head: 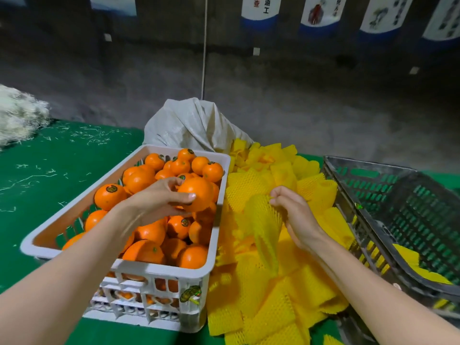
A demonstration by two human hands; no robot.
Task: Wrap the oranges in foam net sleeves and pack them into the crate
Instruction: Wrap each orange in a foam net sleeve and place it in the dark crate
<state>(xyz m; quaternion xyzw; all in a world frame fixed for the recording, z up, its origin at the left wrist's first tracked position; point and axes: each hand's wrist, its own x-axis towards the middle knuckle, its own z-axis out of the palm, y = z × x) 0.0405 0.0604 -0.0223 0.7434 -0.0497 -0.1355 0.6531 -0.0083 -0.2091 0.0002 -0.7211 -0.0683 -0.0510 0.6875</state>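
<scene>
head view: left hand (159, 197) curled round one orange (196, 196), held just above the loose fruit heaped in the white plastic crate (159, 270), which sits mid-way along the green table (49, 183); likely picked for wrapping. right hand (293, 212) pinches the mouth of a yellow foam net sleeve (263, 227) between thumb and fingers, the sleeve hanging over the pile of sleeves (273, 307) just right of the white crate; gripped by the rim, i judge, so the opening faces the orange. supply crate, sleeves and the dark slatted crate (368, 170) at the table's right edge lie side by side, so the work can run left to right. the dark crate tilts toward the person and holds a few yellow pieces low down; cannot tell if there is fruit inside them. grey woven sack (191, 123) at the far edge behind the sleeves. labels: round dark stickers (111, 188) on several oranges, and a green-gold label (190, 293) on the white crate's near corner, print too small to read. wall banners (260, 7) carry chinese characters, blurred.
</scene>
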